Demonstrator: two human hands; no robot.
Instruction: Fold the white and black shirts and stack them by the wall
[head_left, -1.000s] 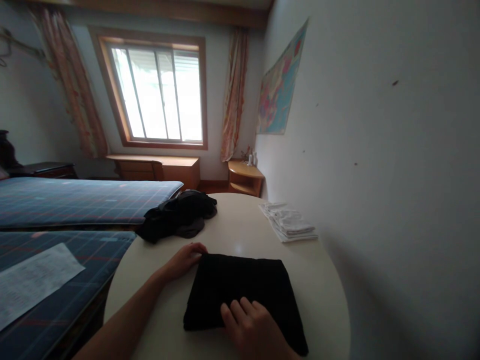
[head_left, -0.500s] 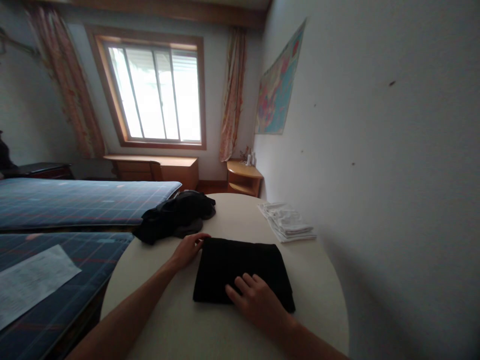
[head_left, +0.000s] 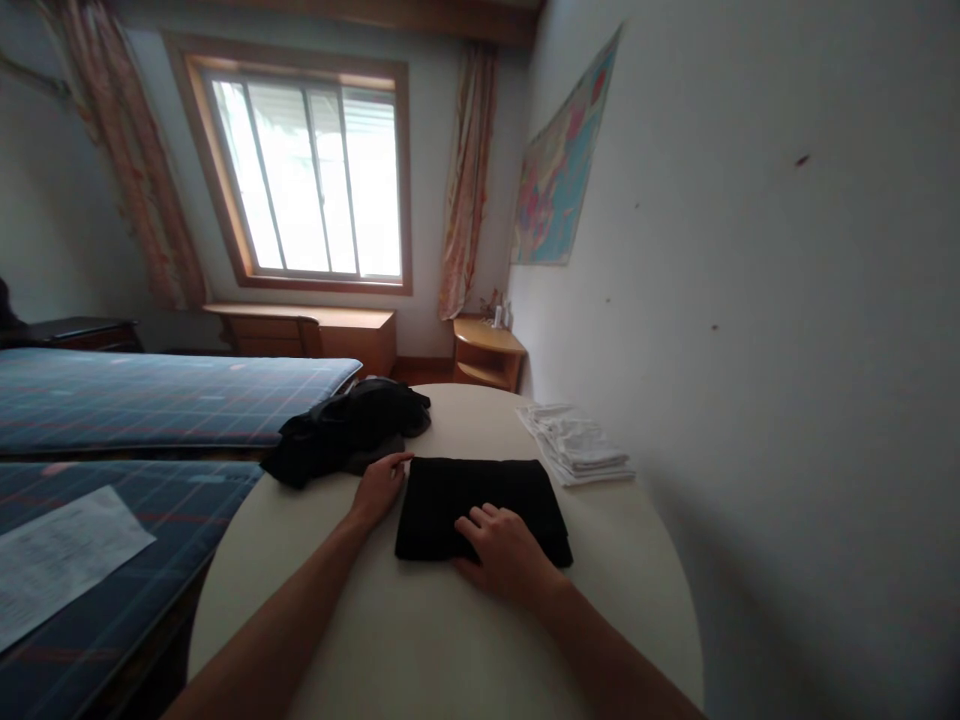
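A folded black garment [head_left: 480,490] lies flat on the round pale table [head_left: 390,650]. At its far left corner, my left hand [head_left: 381,488] has its fingers drawn together on the edge. My right hand [head_left: 504,548] grips the near edge around its middle, with curled fingers on top and the thumb low at the front edge. What the thumb touches is partly hidden. Beyond my left hand is a crumpled heap of dark clothes [head_left: 352,425].
White folded clothes [head_left: 577,445] are stacked at the table's right side by the wall. Two beds with blue plaid mattresses [head_left: 172,400] stand on the left, the nearer bearing a printed sheet [head_left: 71,560]. A wooden desk [head_left: 352,320] and corner shelf [head_left: 487,340] are beyond.
The folded black garment has slid away from me toward the far side of the table. My right hand has moved forward with it; my left hand has shifted slightly.
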